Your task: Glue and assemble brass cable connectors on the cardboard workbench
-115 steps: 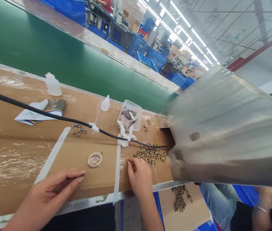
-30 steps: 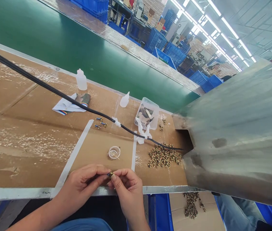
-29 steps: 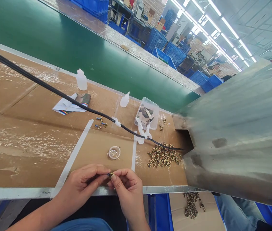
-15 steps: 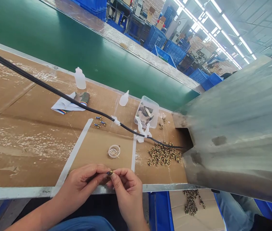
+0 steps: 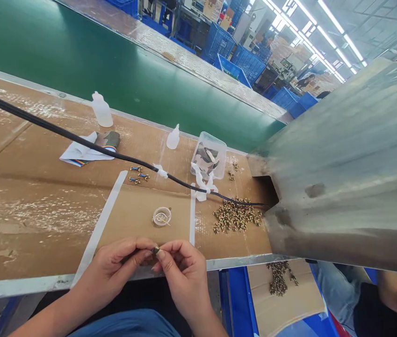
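Note:
Close to the table's front edge, my left hand [image 5: 118, 263] and my right hand [image 5: 185, 273] meet fingertip to fingertip. Between them they pinch a small dark and gold metal part [image 5: 155, 250], mostly covered by the fingers. Just beyond the hands stands a small clear round cup [image 5: 162, 216] with a thin stick in it. To the right lies a heap of small gold and dark parts [image 5: 235, 215]. A few blue and gold parts [image 5: 139, 175] lie apart at the upper left of the cup.
A black cable [image 5: 61, 132] crosses above the cardboard-covered table. Behind it are two white bottles [image 5: 102, 111] [image 5: 173, 137], a folded cloth [image 5: 108, 140] and a clear plastic box [image 5: 222, 161]. A metal panel [image 5: 338, 187] rises at right; a green conveyor belt [image 5: 121, 79] runs behind.
The view has shifted slightly, so the table things appear a little further left. Both hands keep their pinch on the small part. A person's arm has come into view at lower right.

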`<state>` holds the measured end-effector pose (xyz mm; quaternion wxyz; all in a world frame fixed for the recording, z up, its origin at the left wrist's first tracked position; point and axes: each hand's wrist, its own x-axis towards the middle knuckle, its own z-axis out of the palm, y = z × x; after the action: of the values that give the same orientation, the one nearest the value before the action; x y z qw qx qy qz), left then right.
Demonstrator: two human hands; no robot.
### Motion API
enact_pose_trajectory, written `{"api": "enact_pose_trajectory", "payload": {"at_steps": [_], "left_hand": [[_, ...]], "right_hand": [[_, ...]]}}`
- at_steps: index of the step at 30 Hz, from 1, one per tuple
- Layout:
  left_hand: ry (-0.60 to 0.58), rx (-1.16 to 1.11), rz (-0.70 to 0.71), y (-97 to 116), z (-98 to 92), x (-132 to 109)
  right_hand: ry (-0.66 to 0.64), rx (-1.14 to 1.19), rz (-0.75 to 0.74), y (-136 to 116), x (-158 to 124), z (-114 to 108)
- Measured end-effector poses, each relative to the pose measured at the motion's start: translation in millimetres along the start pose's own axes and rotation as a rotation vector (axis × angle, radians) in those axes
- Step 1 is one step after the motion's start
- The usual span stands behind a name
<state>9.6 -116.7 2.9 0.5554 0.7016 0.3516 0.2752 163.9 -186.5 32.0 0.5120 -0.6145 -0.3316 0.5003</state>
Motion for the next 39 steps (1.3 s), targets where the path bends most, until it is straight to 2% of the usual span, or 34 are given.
{"api": "enact_pose_trajectory", "payload": {"at_steps": [12, 17, 22, 28, 35, 39], "left_hand": [[0.022, 0.064, 0.130, -3, 1.7, 1], [0.071, 0.187, 0.247, -12, 7.2, -5], [0.045, 0.281, 0.342, -20, 11.8, -9], [0.006, 0.265, 0.309, -17, 14.9, -9], [0.001, 0.275, 0.335, -16, 16.7, -7], [0.024, 0.236, 0.276, -11, 15.4, -2]], "right_hand": [[-0.014, -0.106, -0.043, -5, 2, -5], [0.011, -0.178, -0.021, -5, 1, -6], [-0.008, -0.317, -0.031, -5, 0, -13], [0.008, -0.459, -0.127, -4, -2, -19], [-0.035, -0.369, 0.014, -1, 3, -20], [-0.024, -0.361, -0.048, 5, 4, -21]]}}
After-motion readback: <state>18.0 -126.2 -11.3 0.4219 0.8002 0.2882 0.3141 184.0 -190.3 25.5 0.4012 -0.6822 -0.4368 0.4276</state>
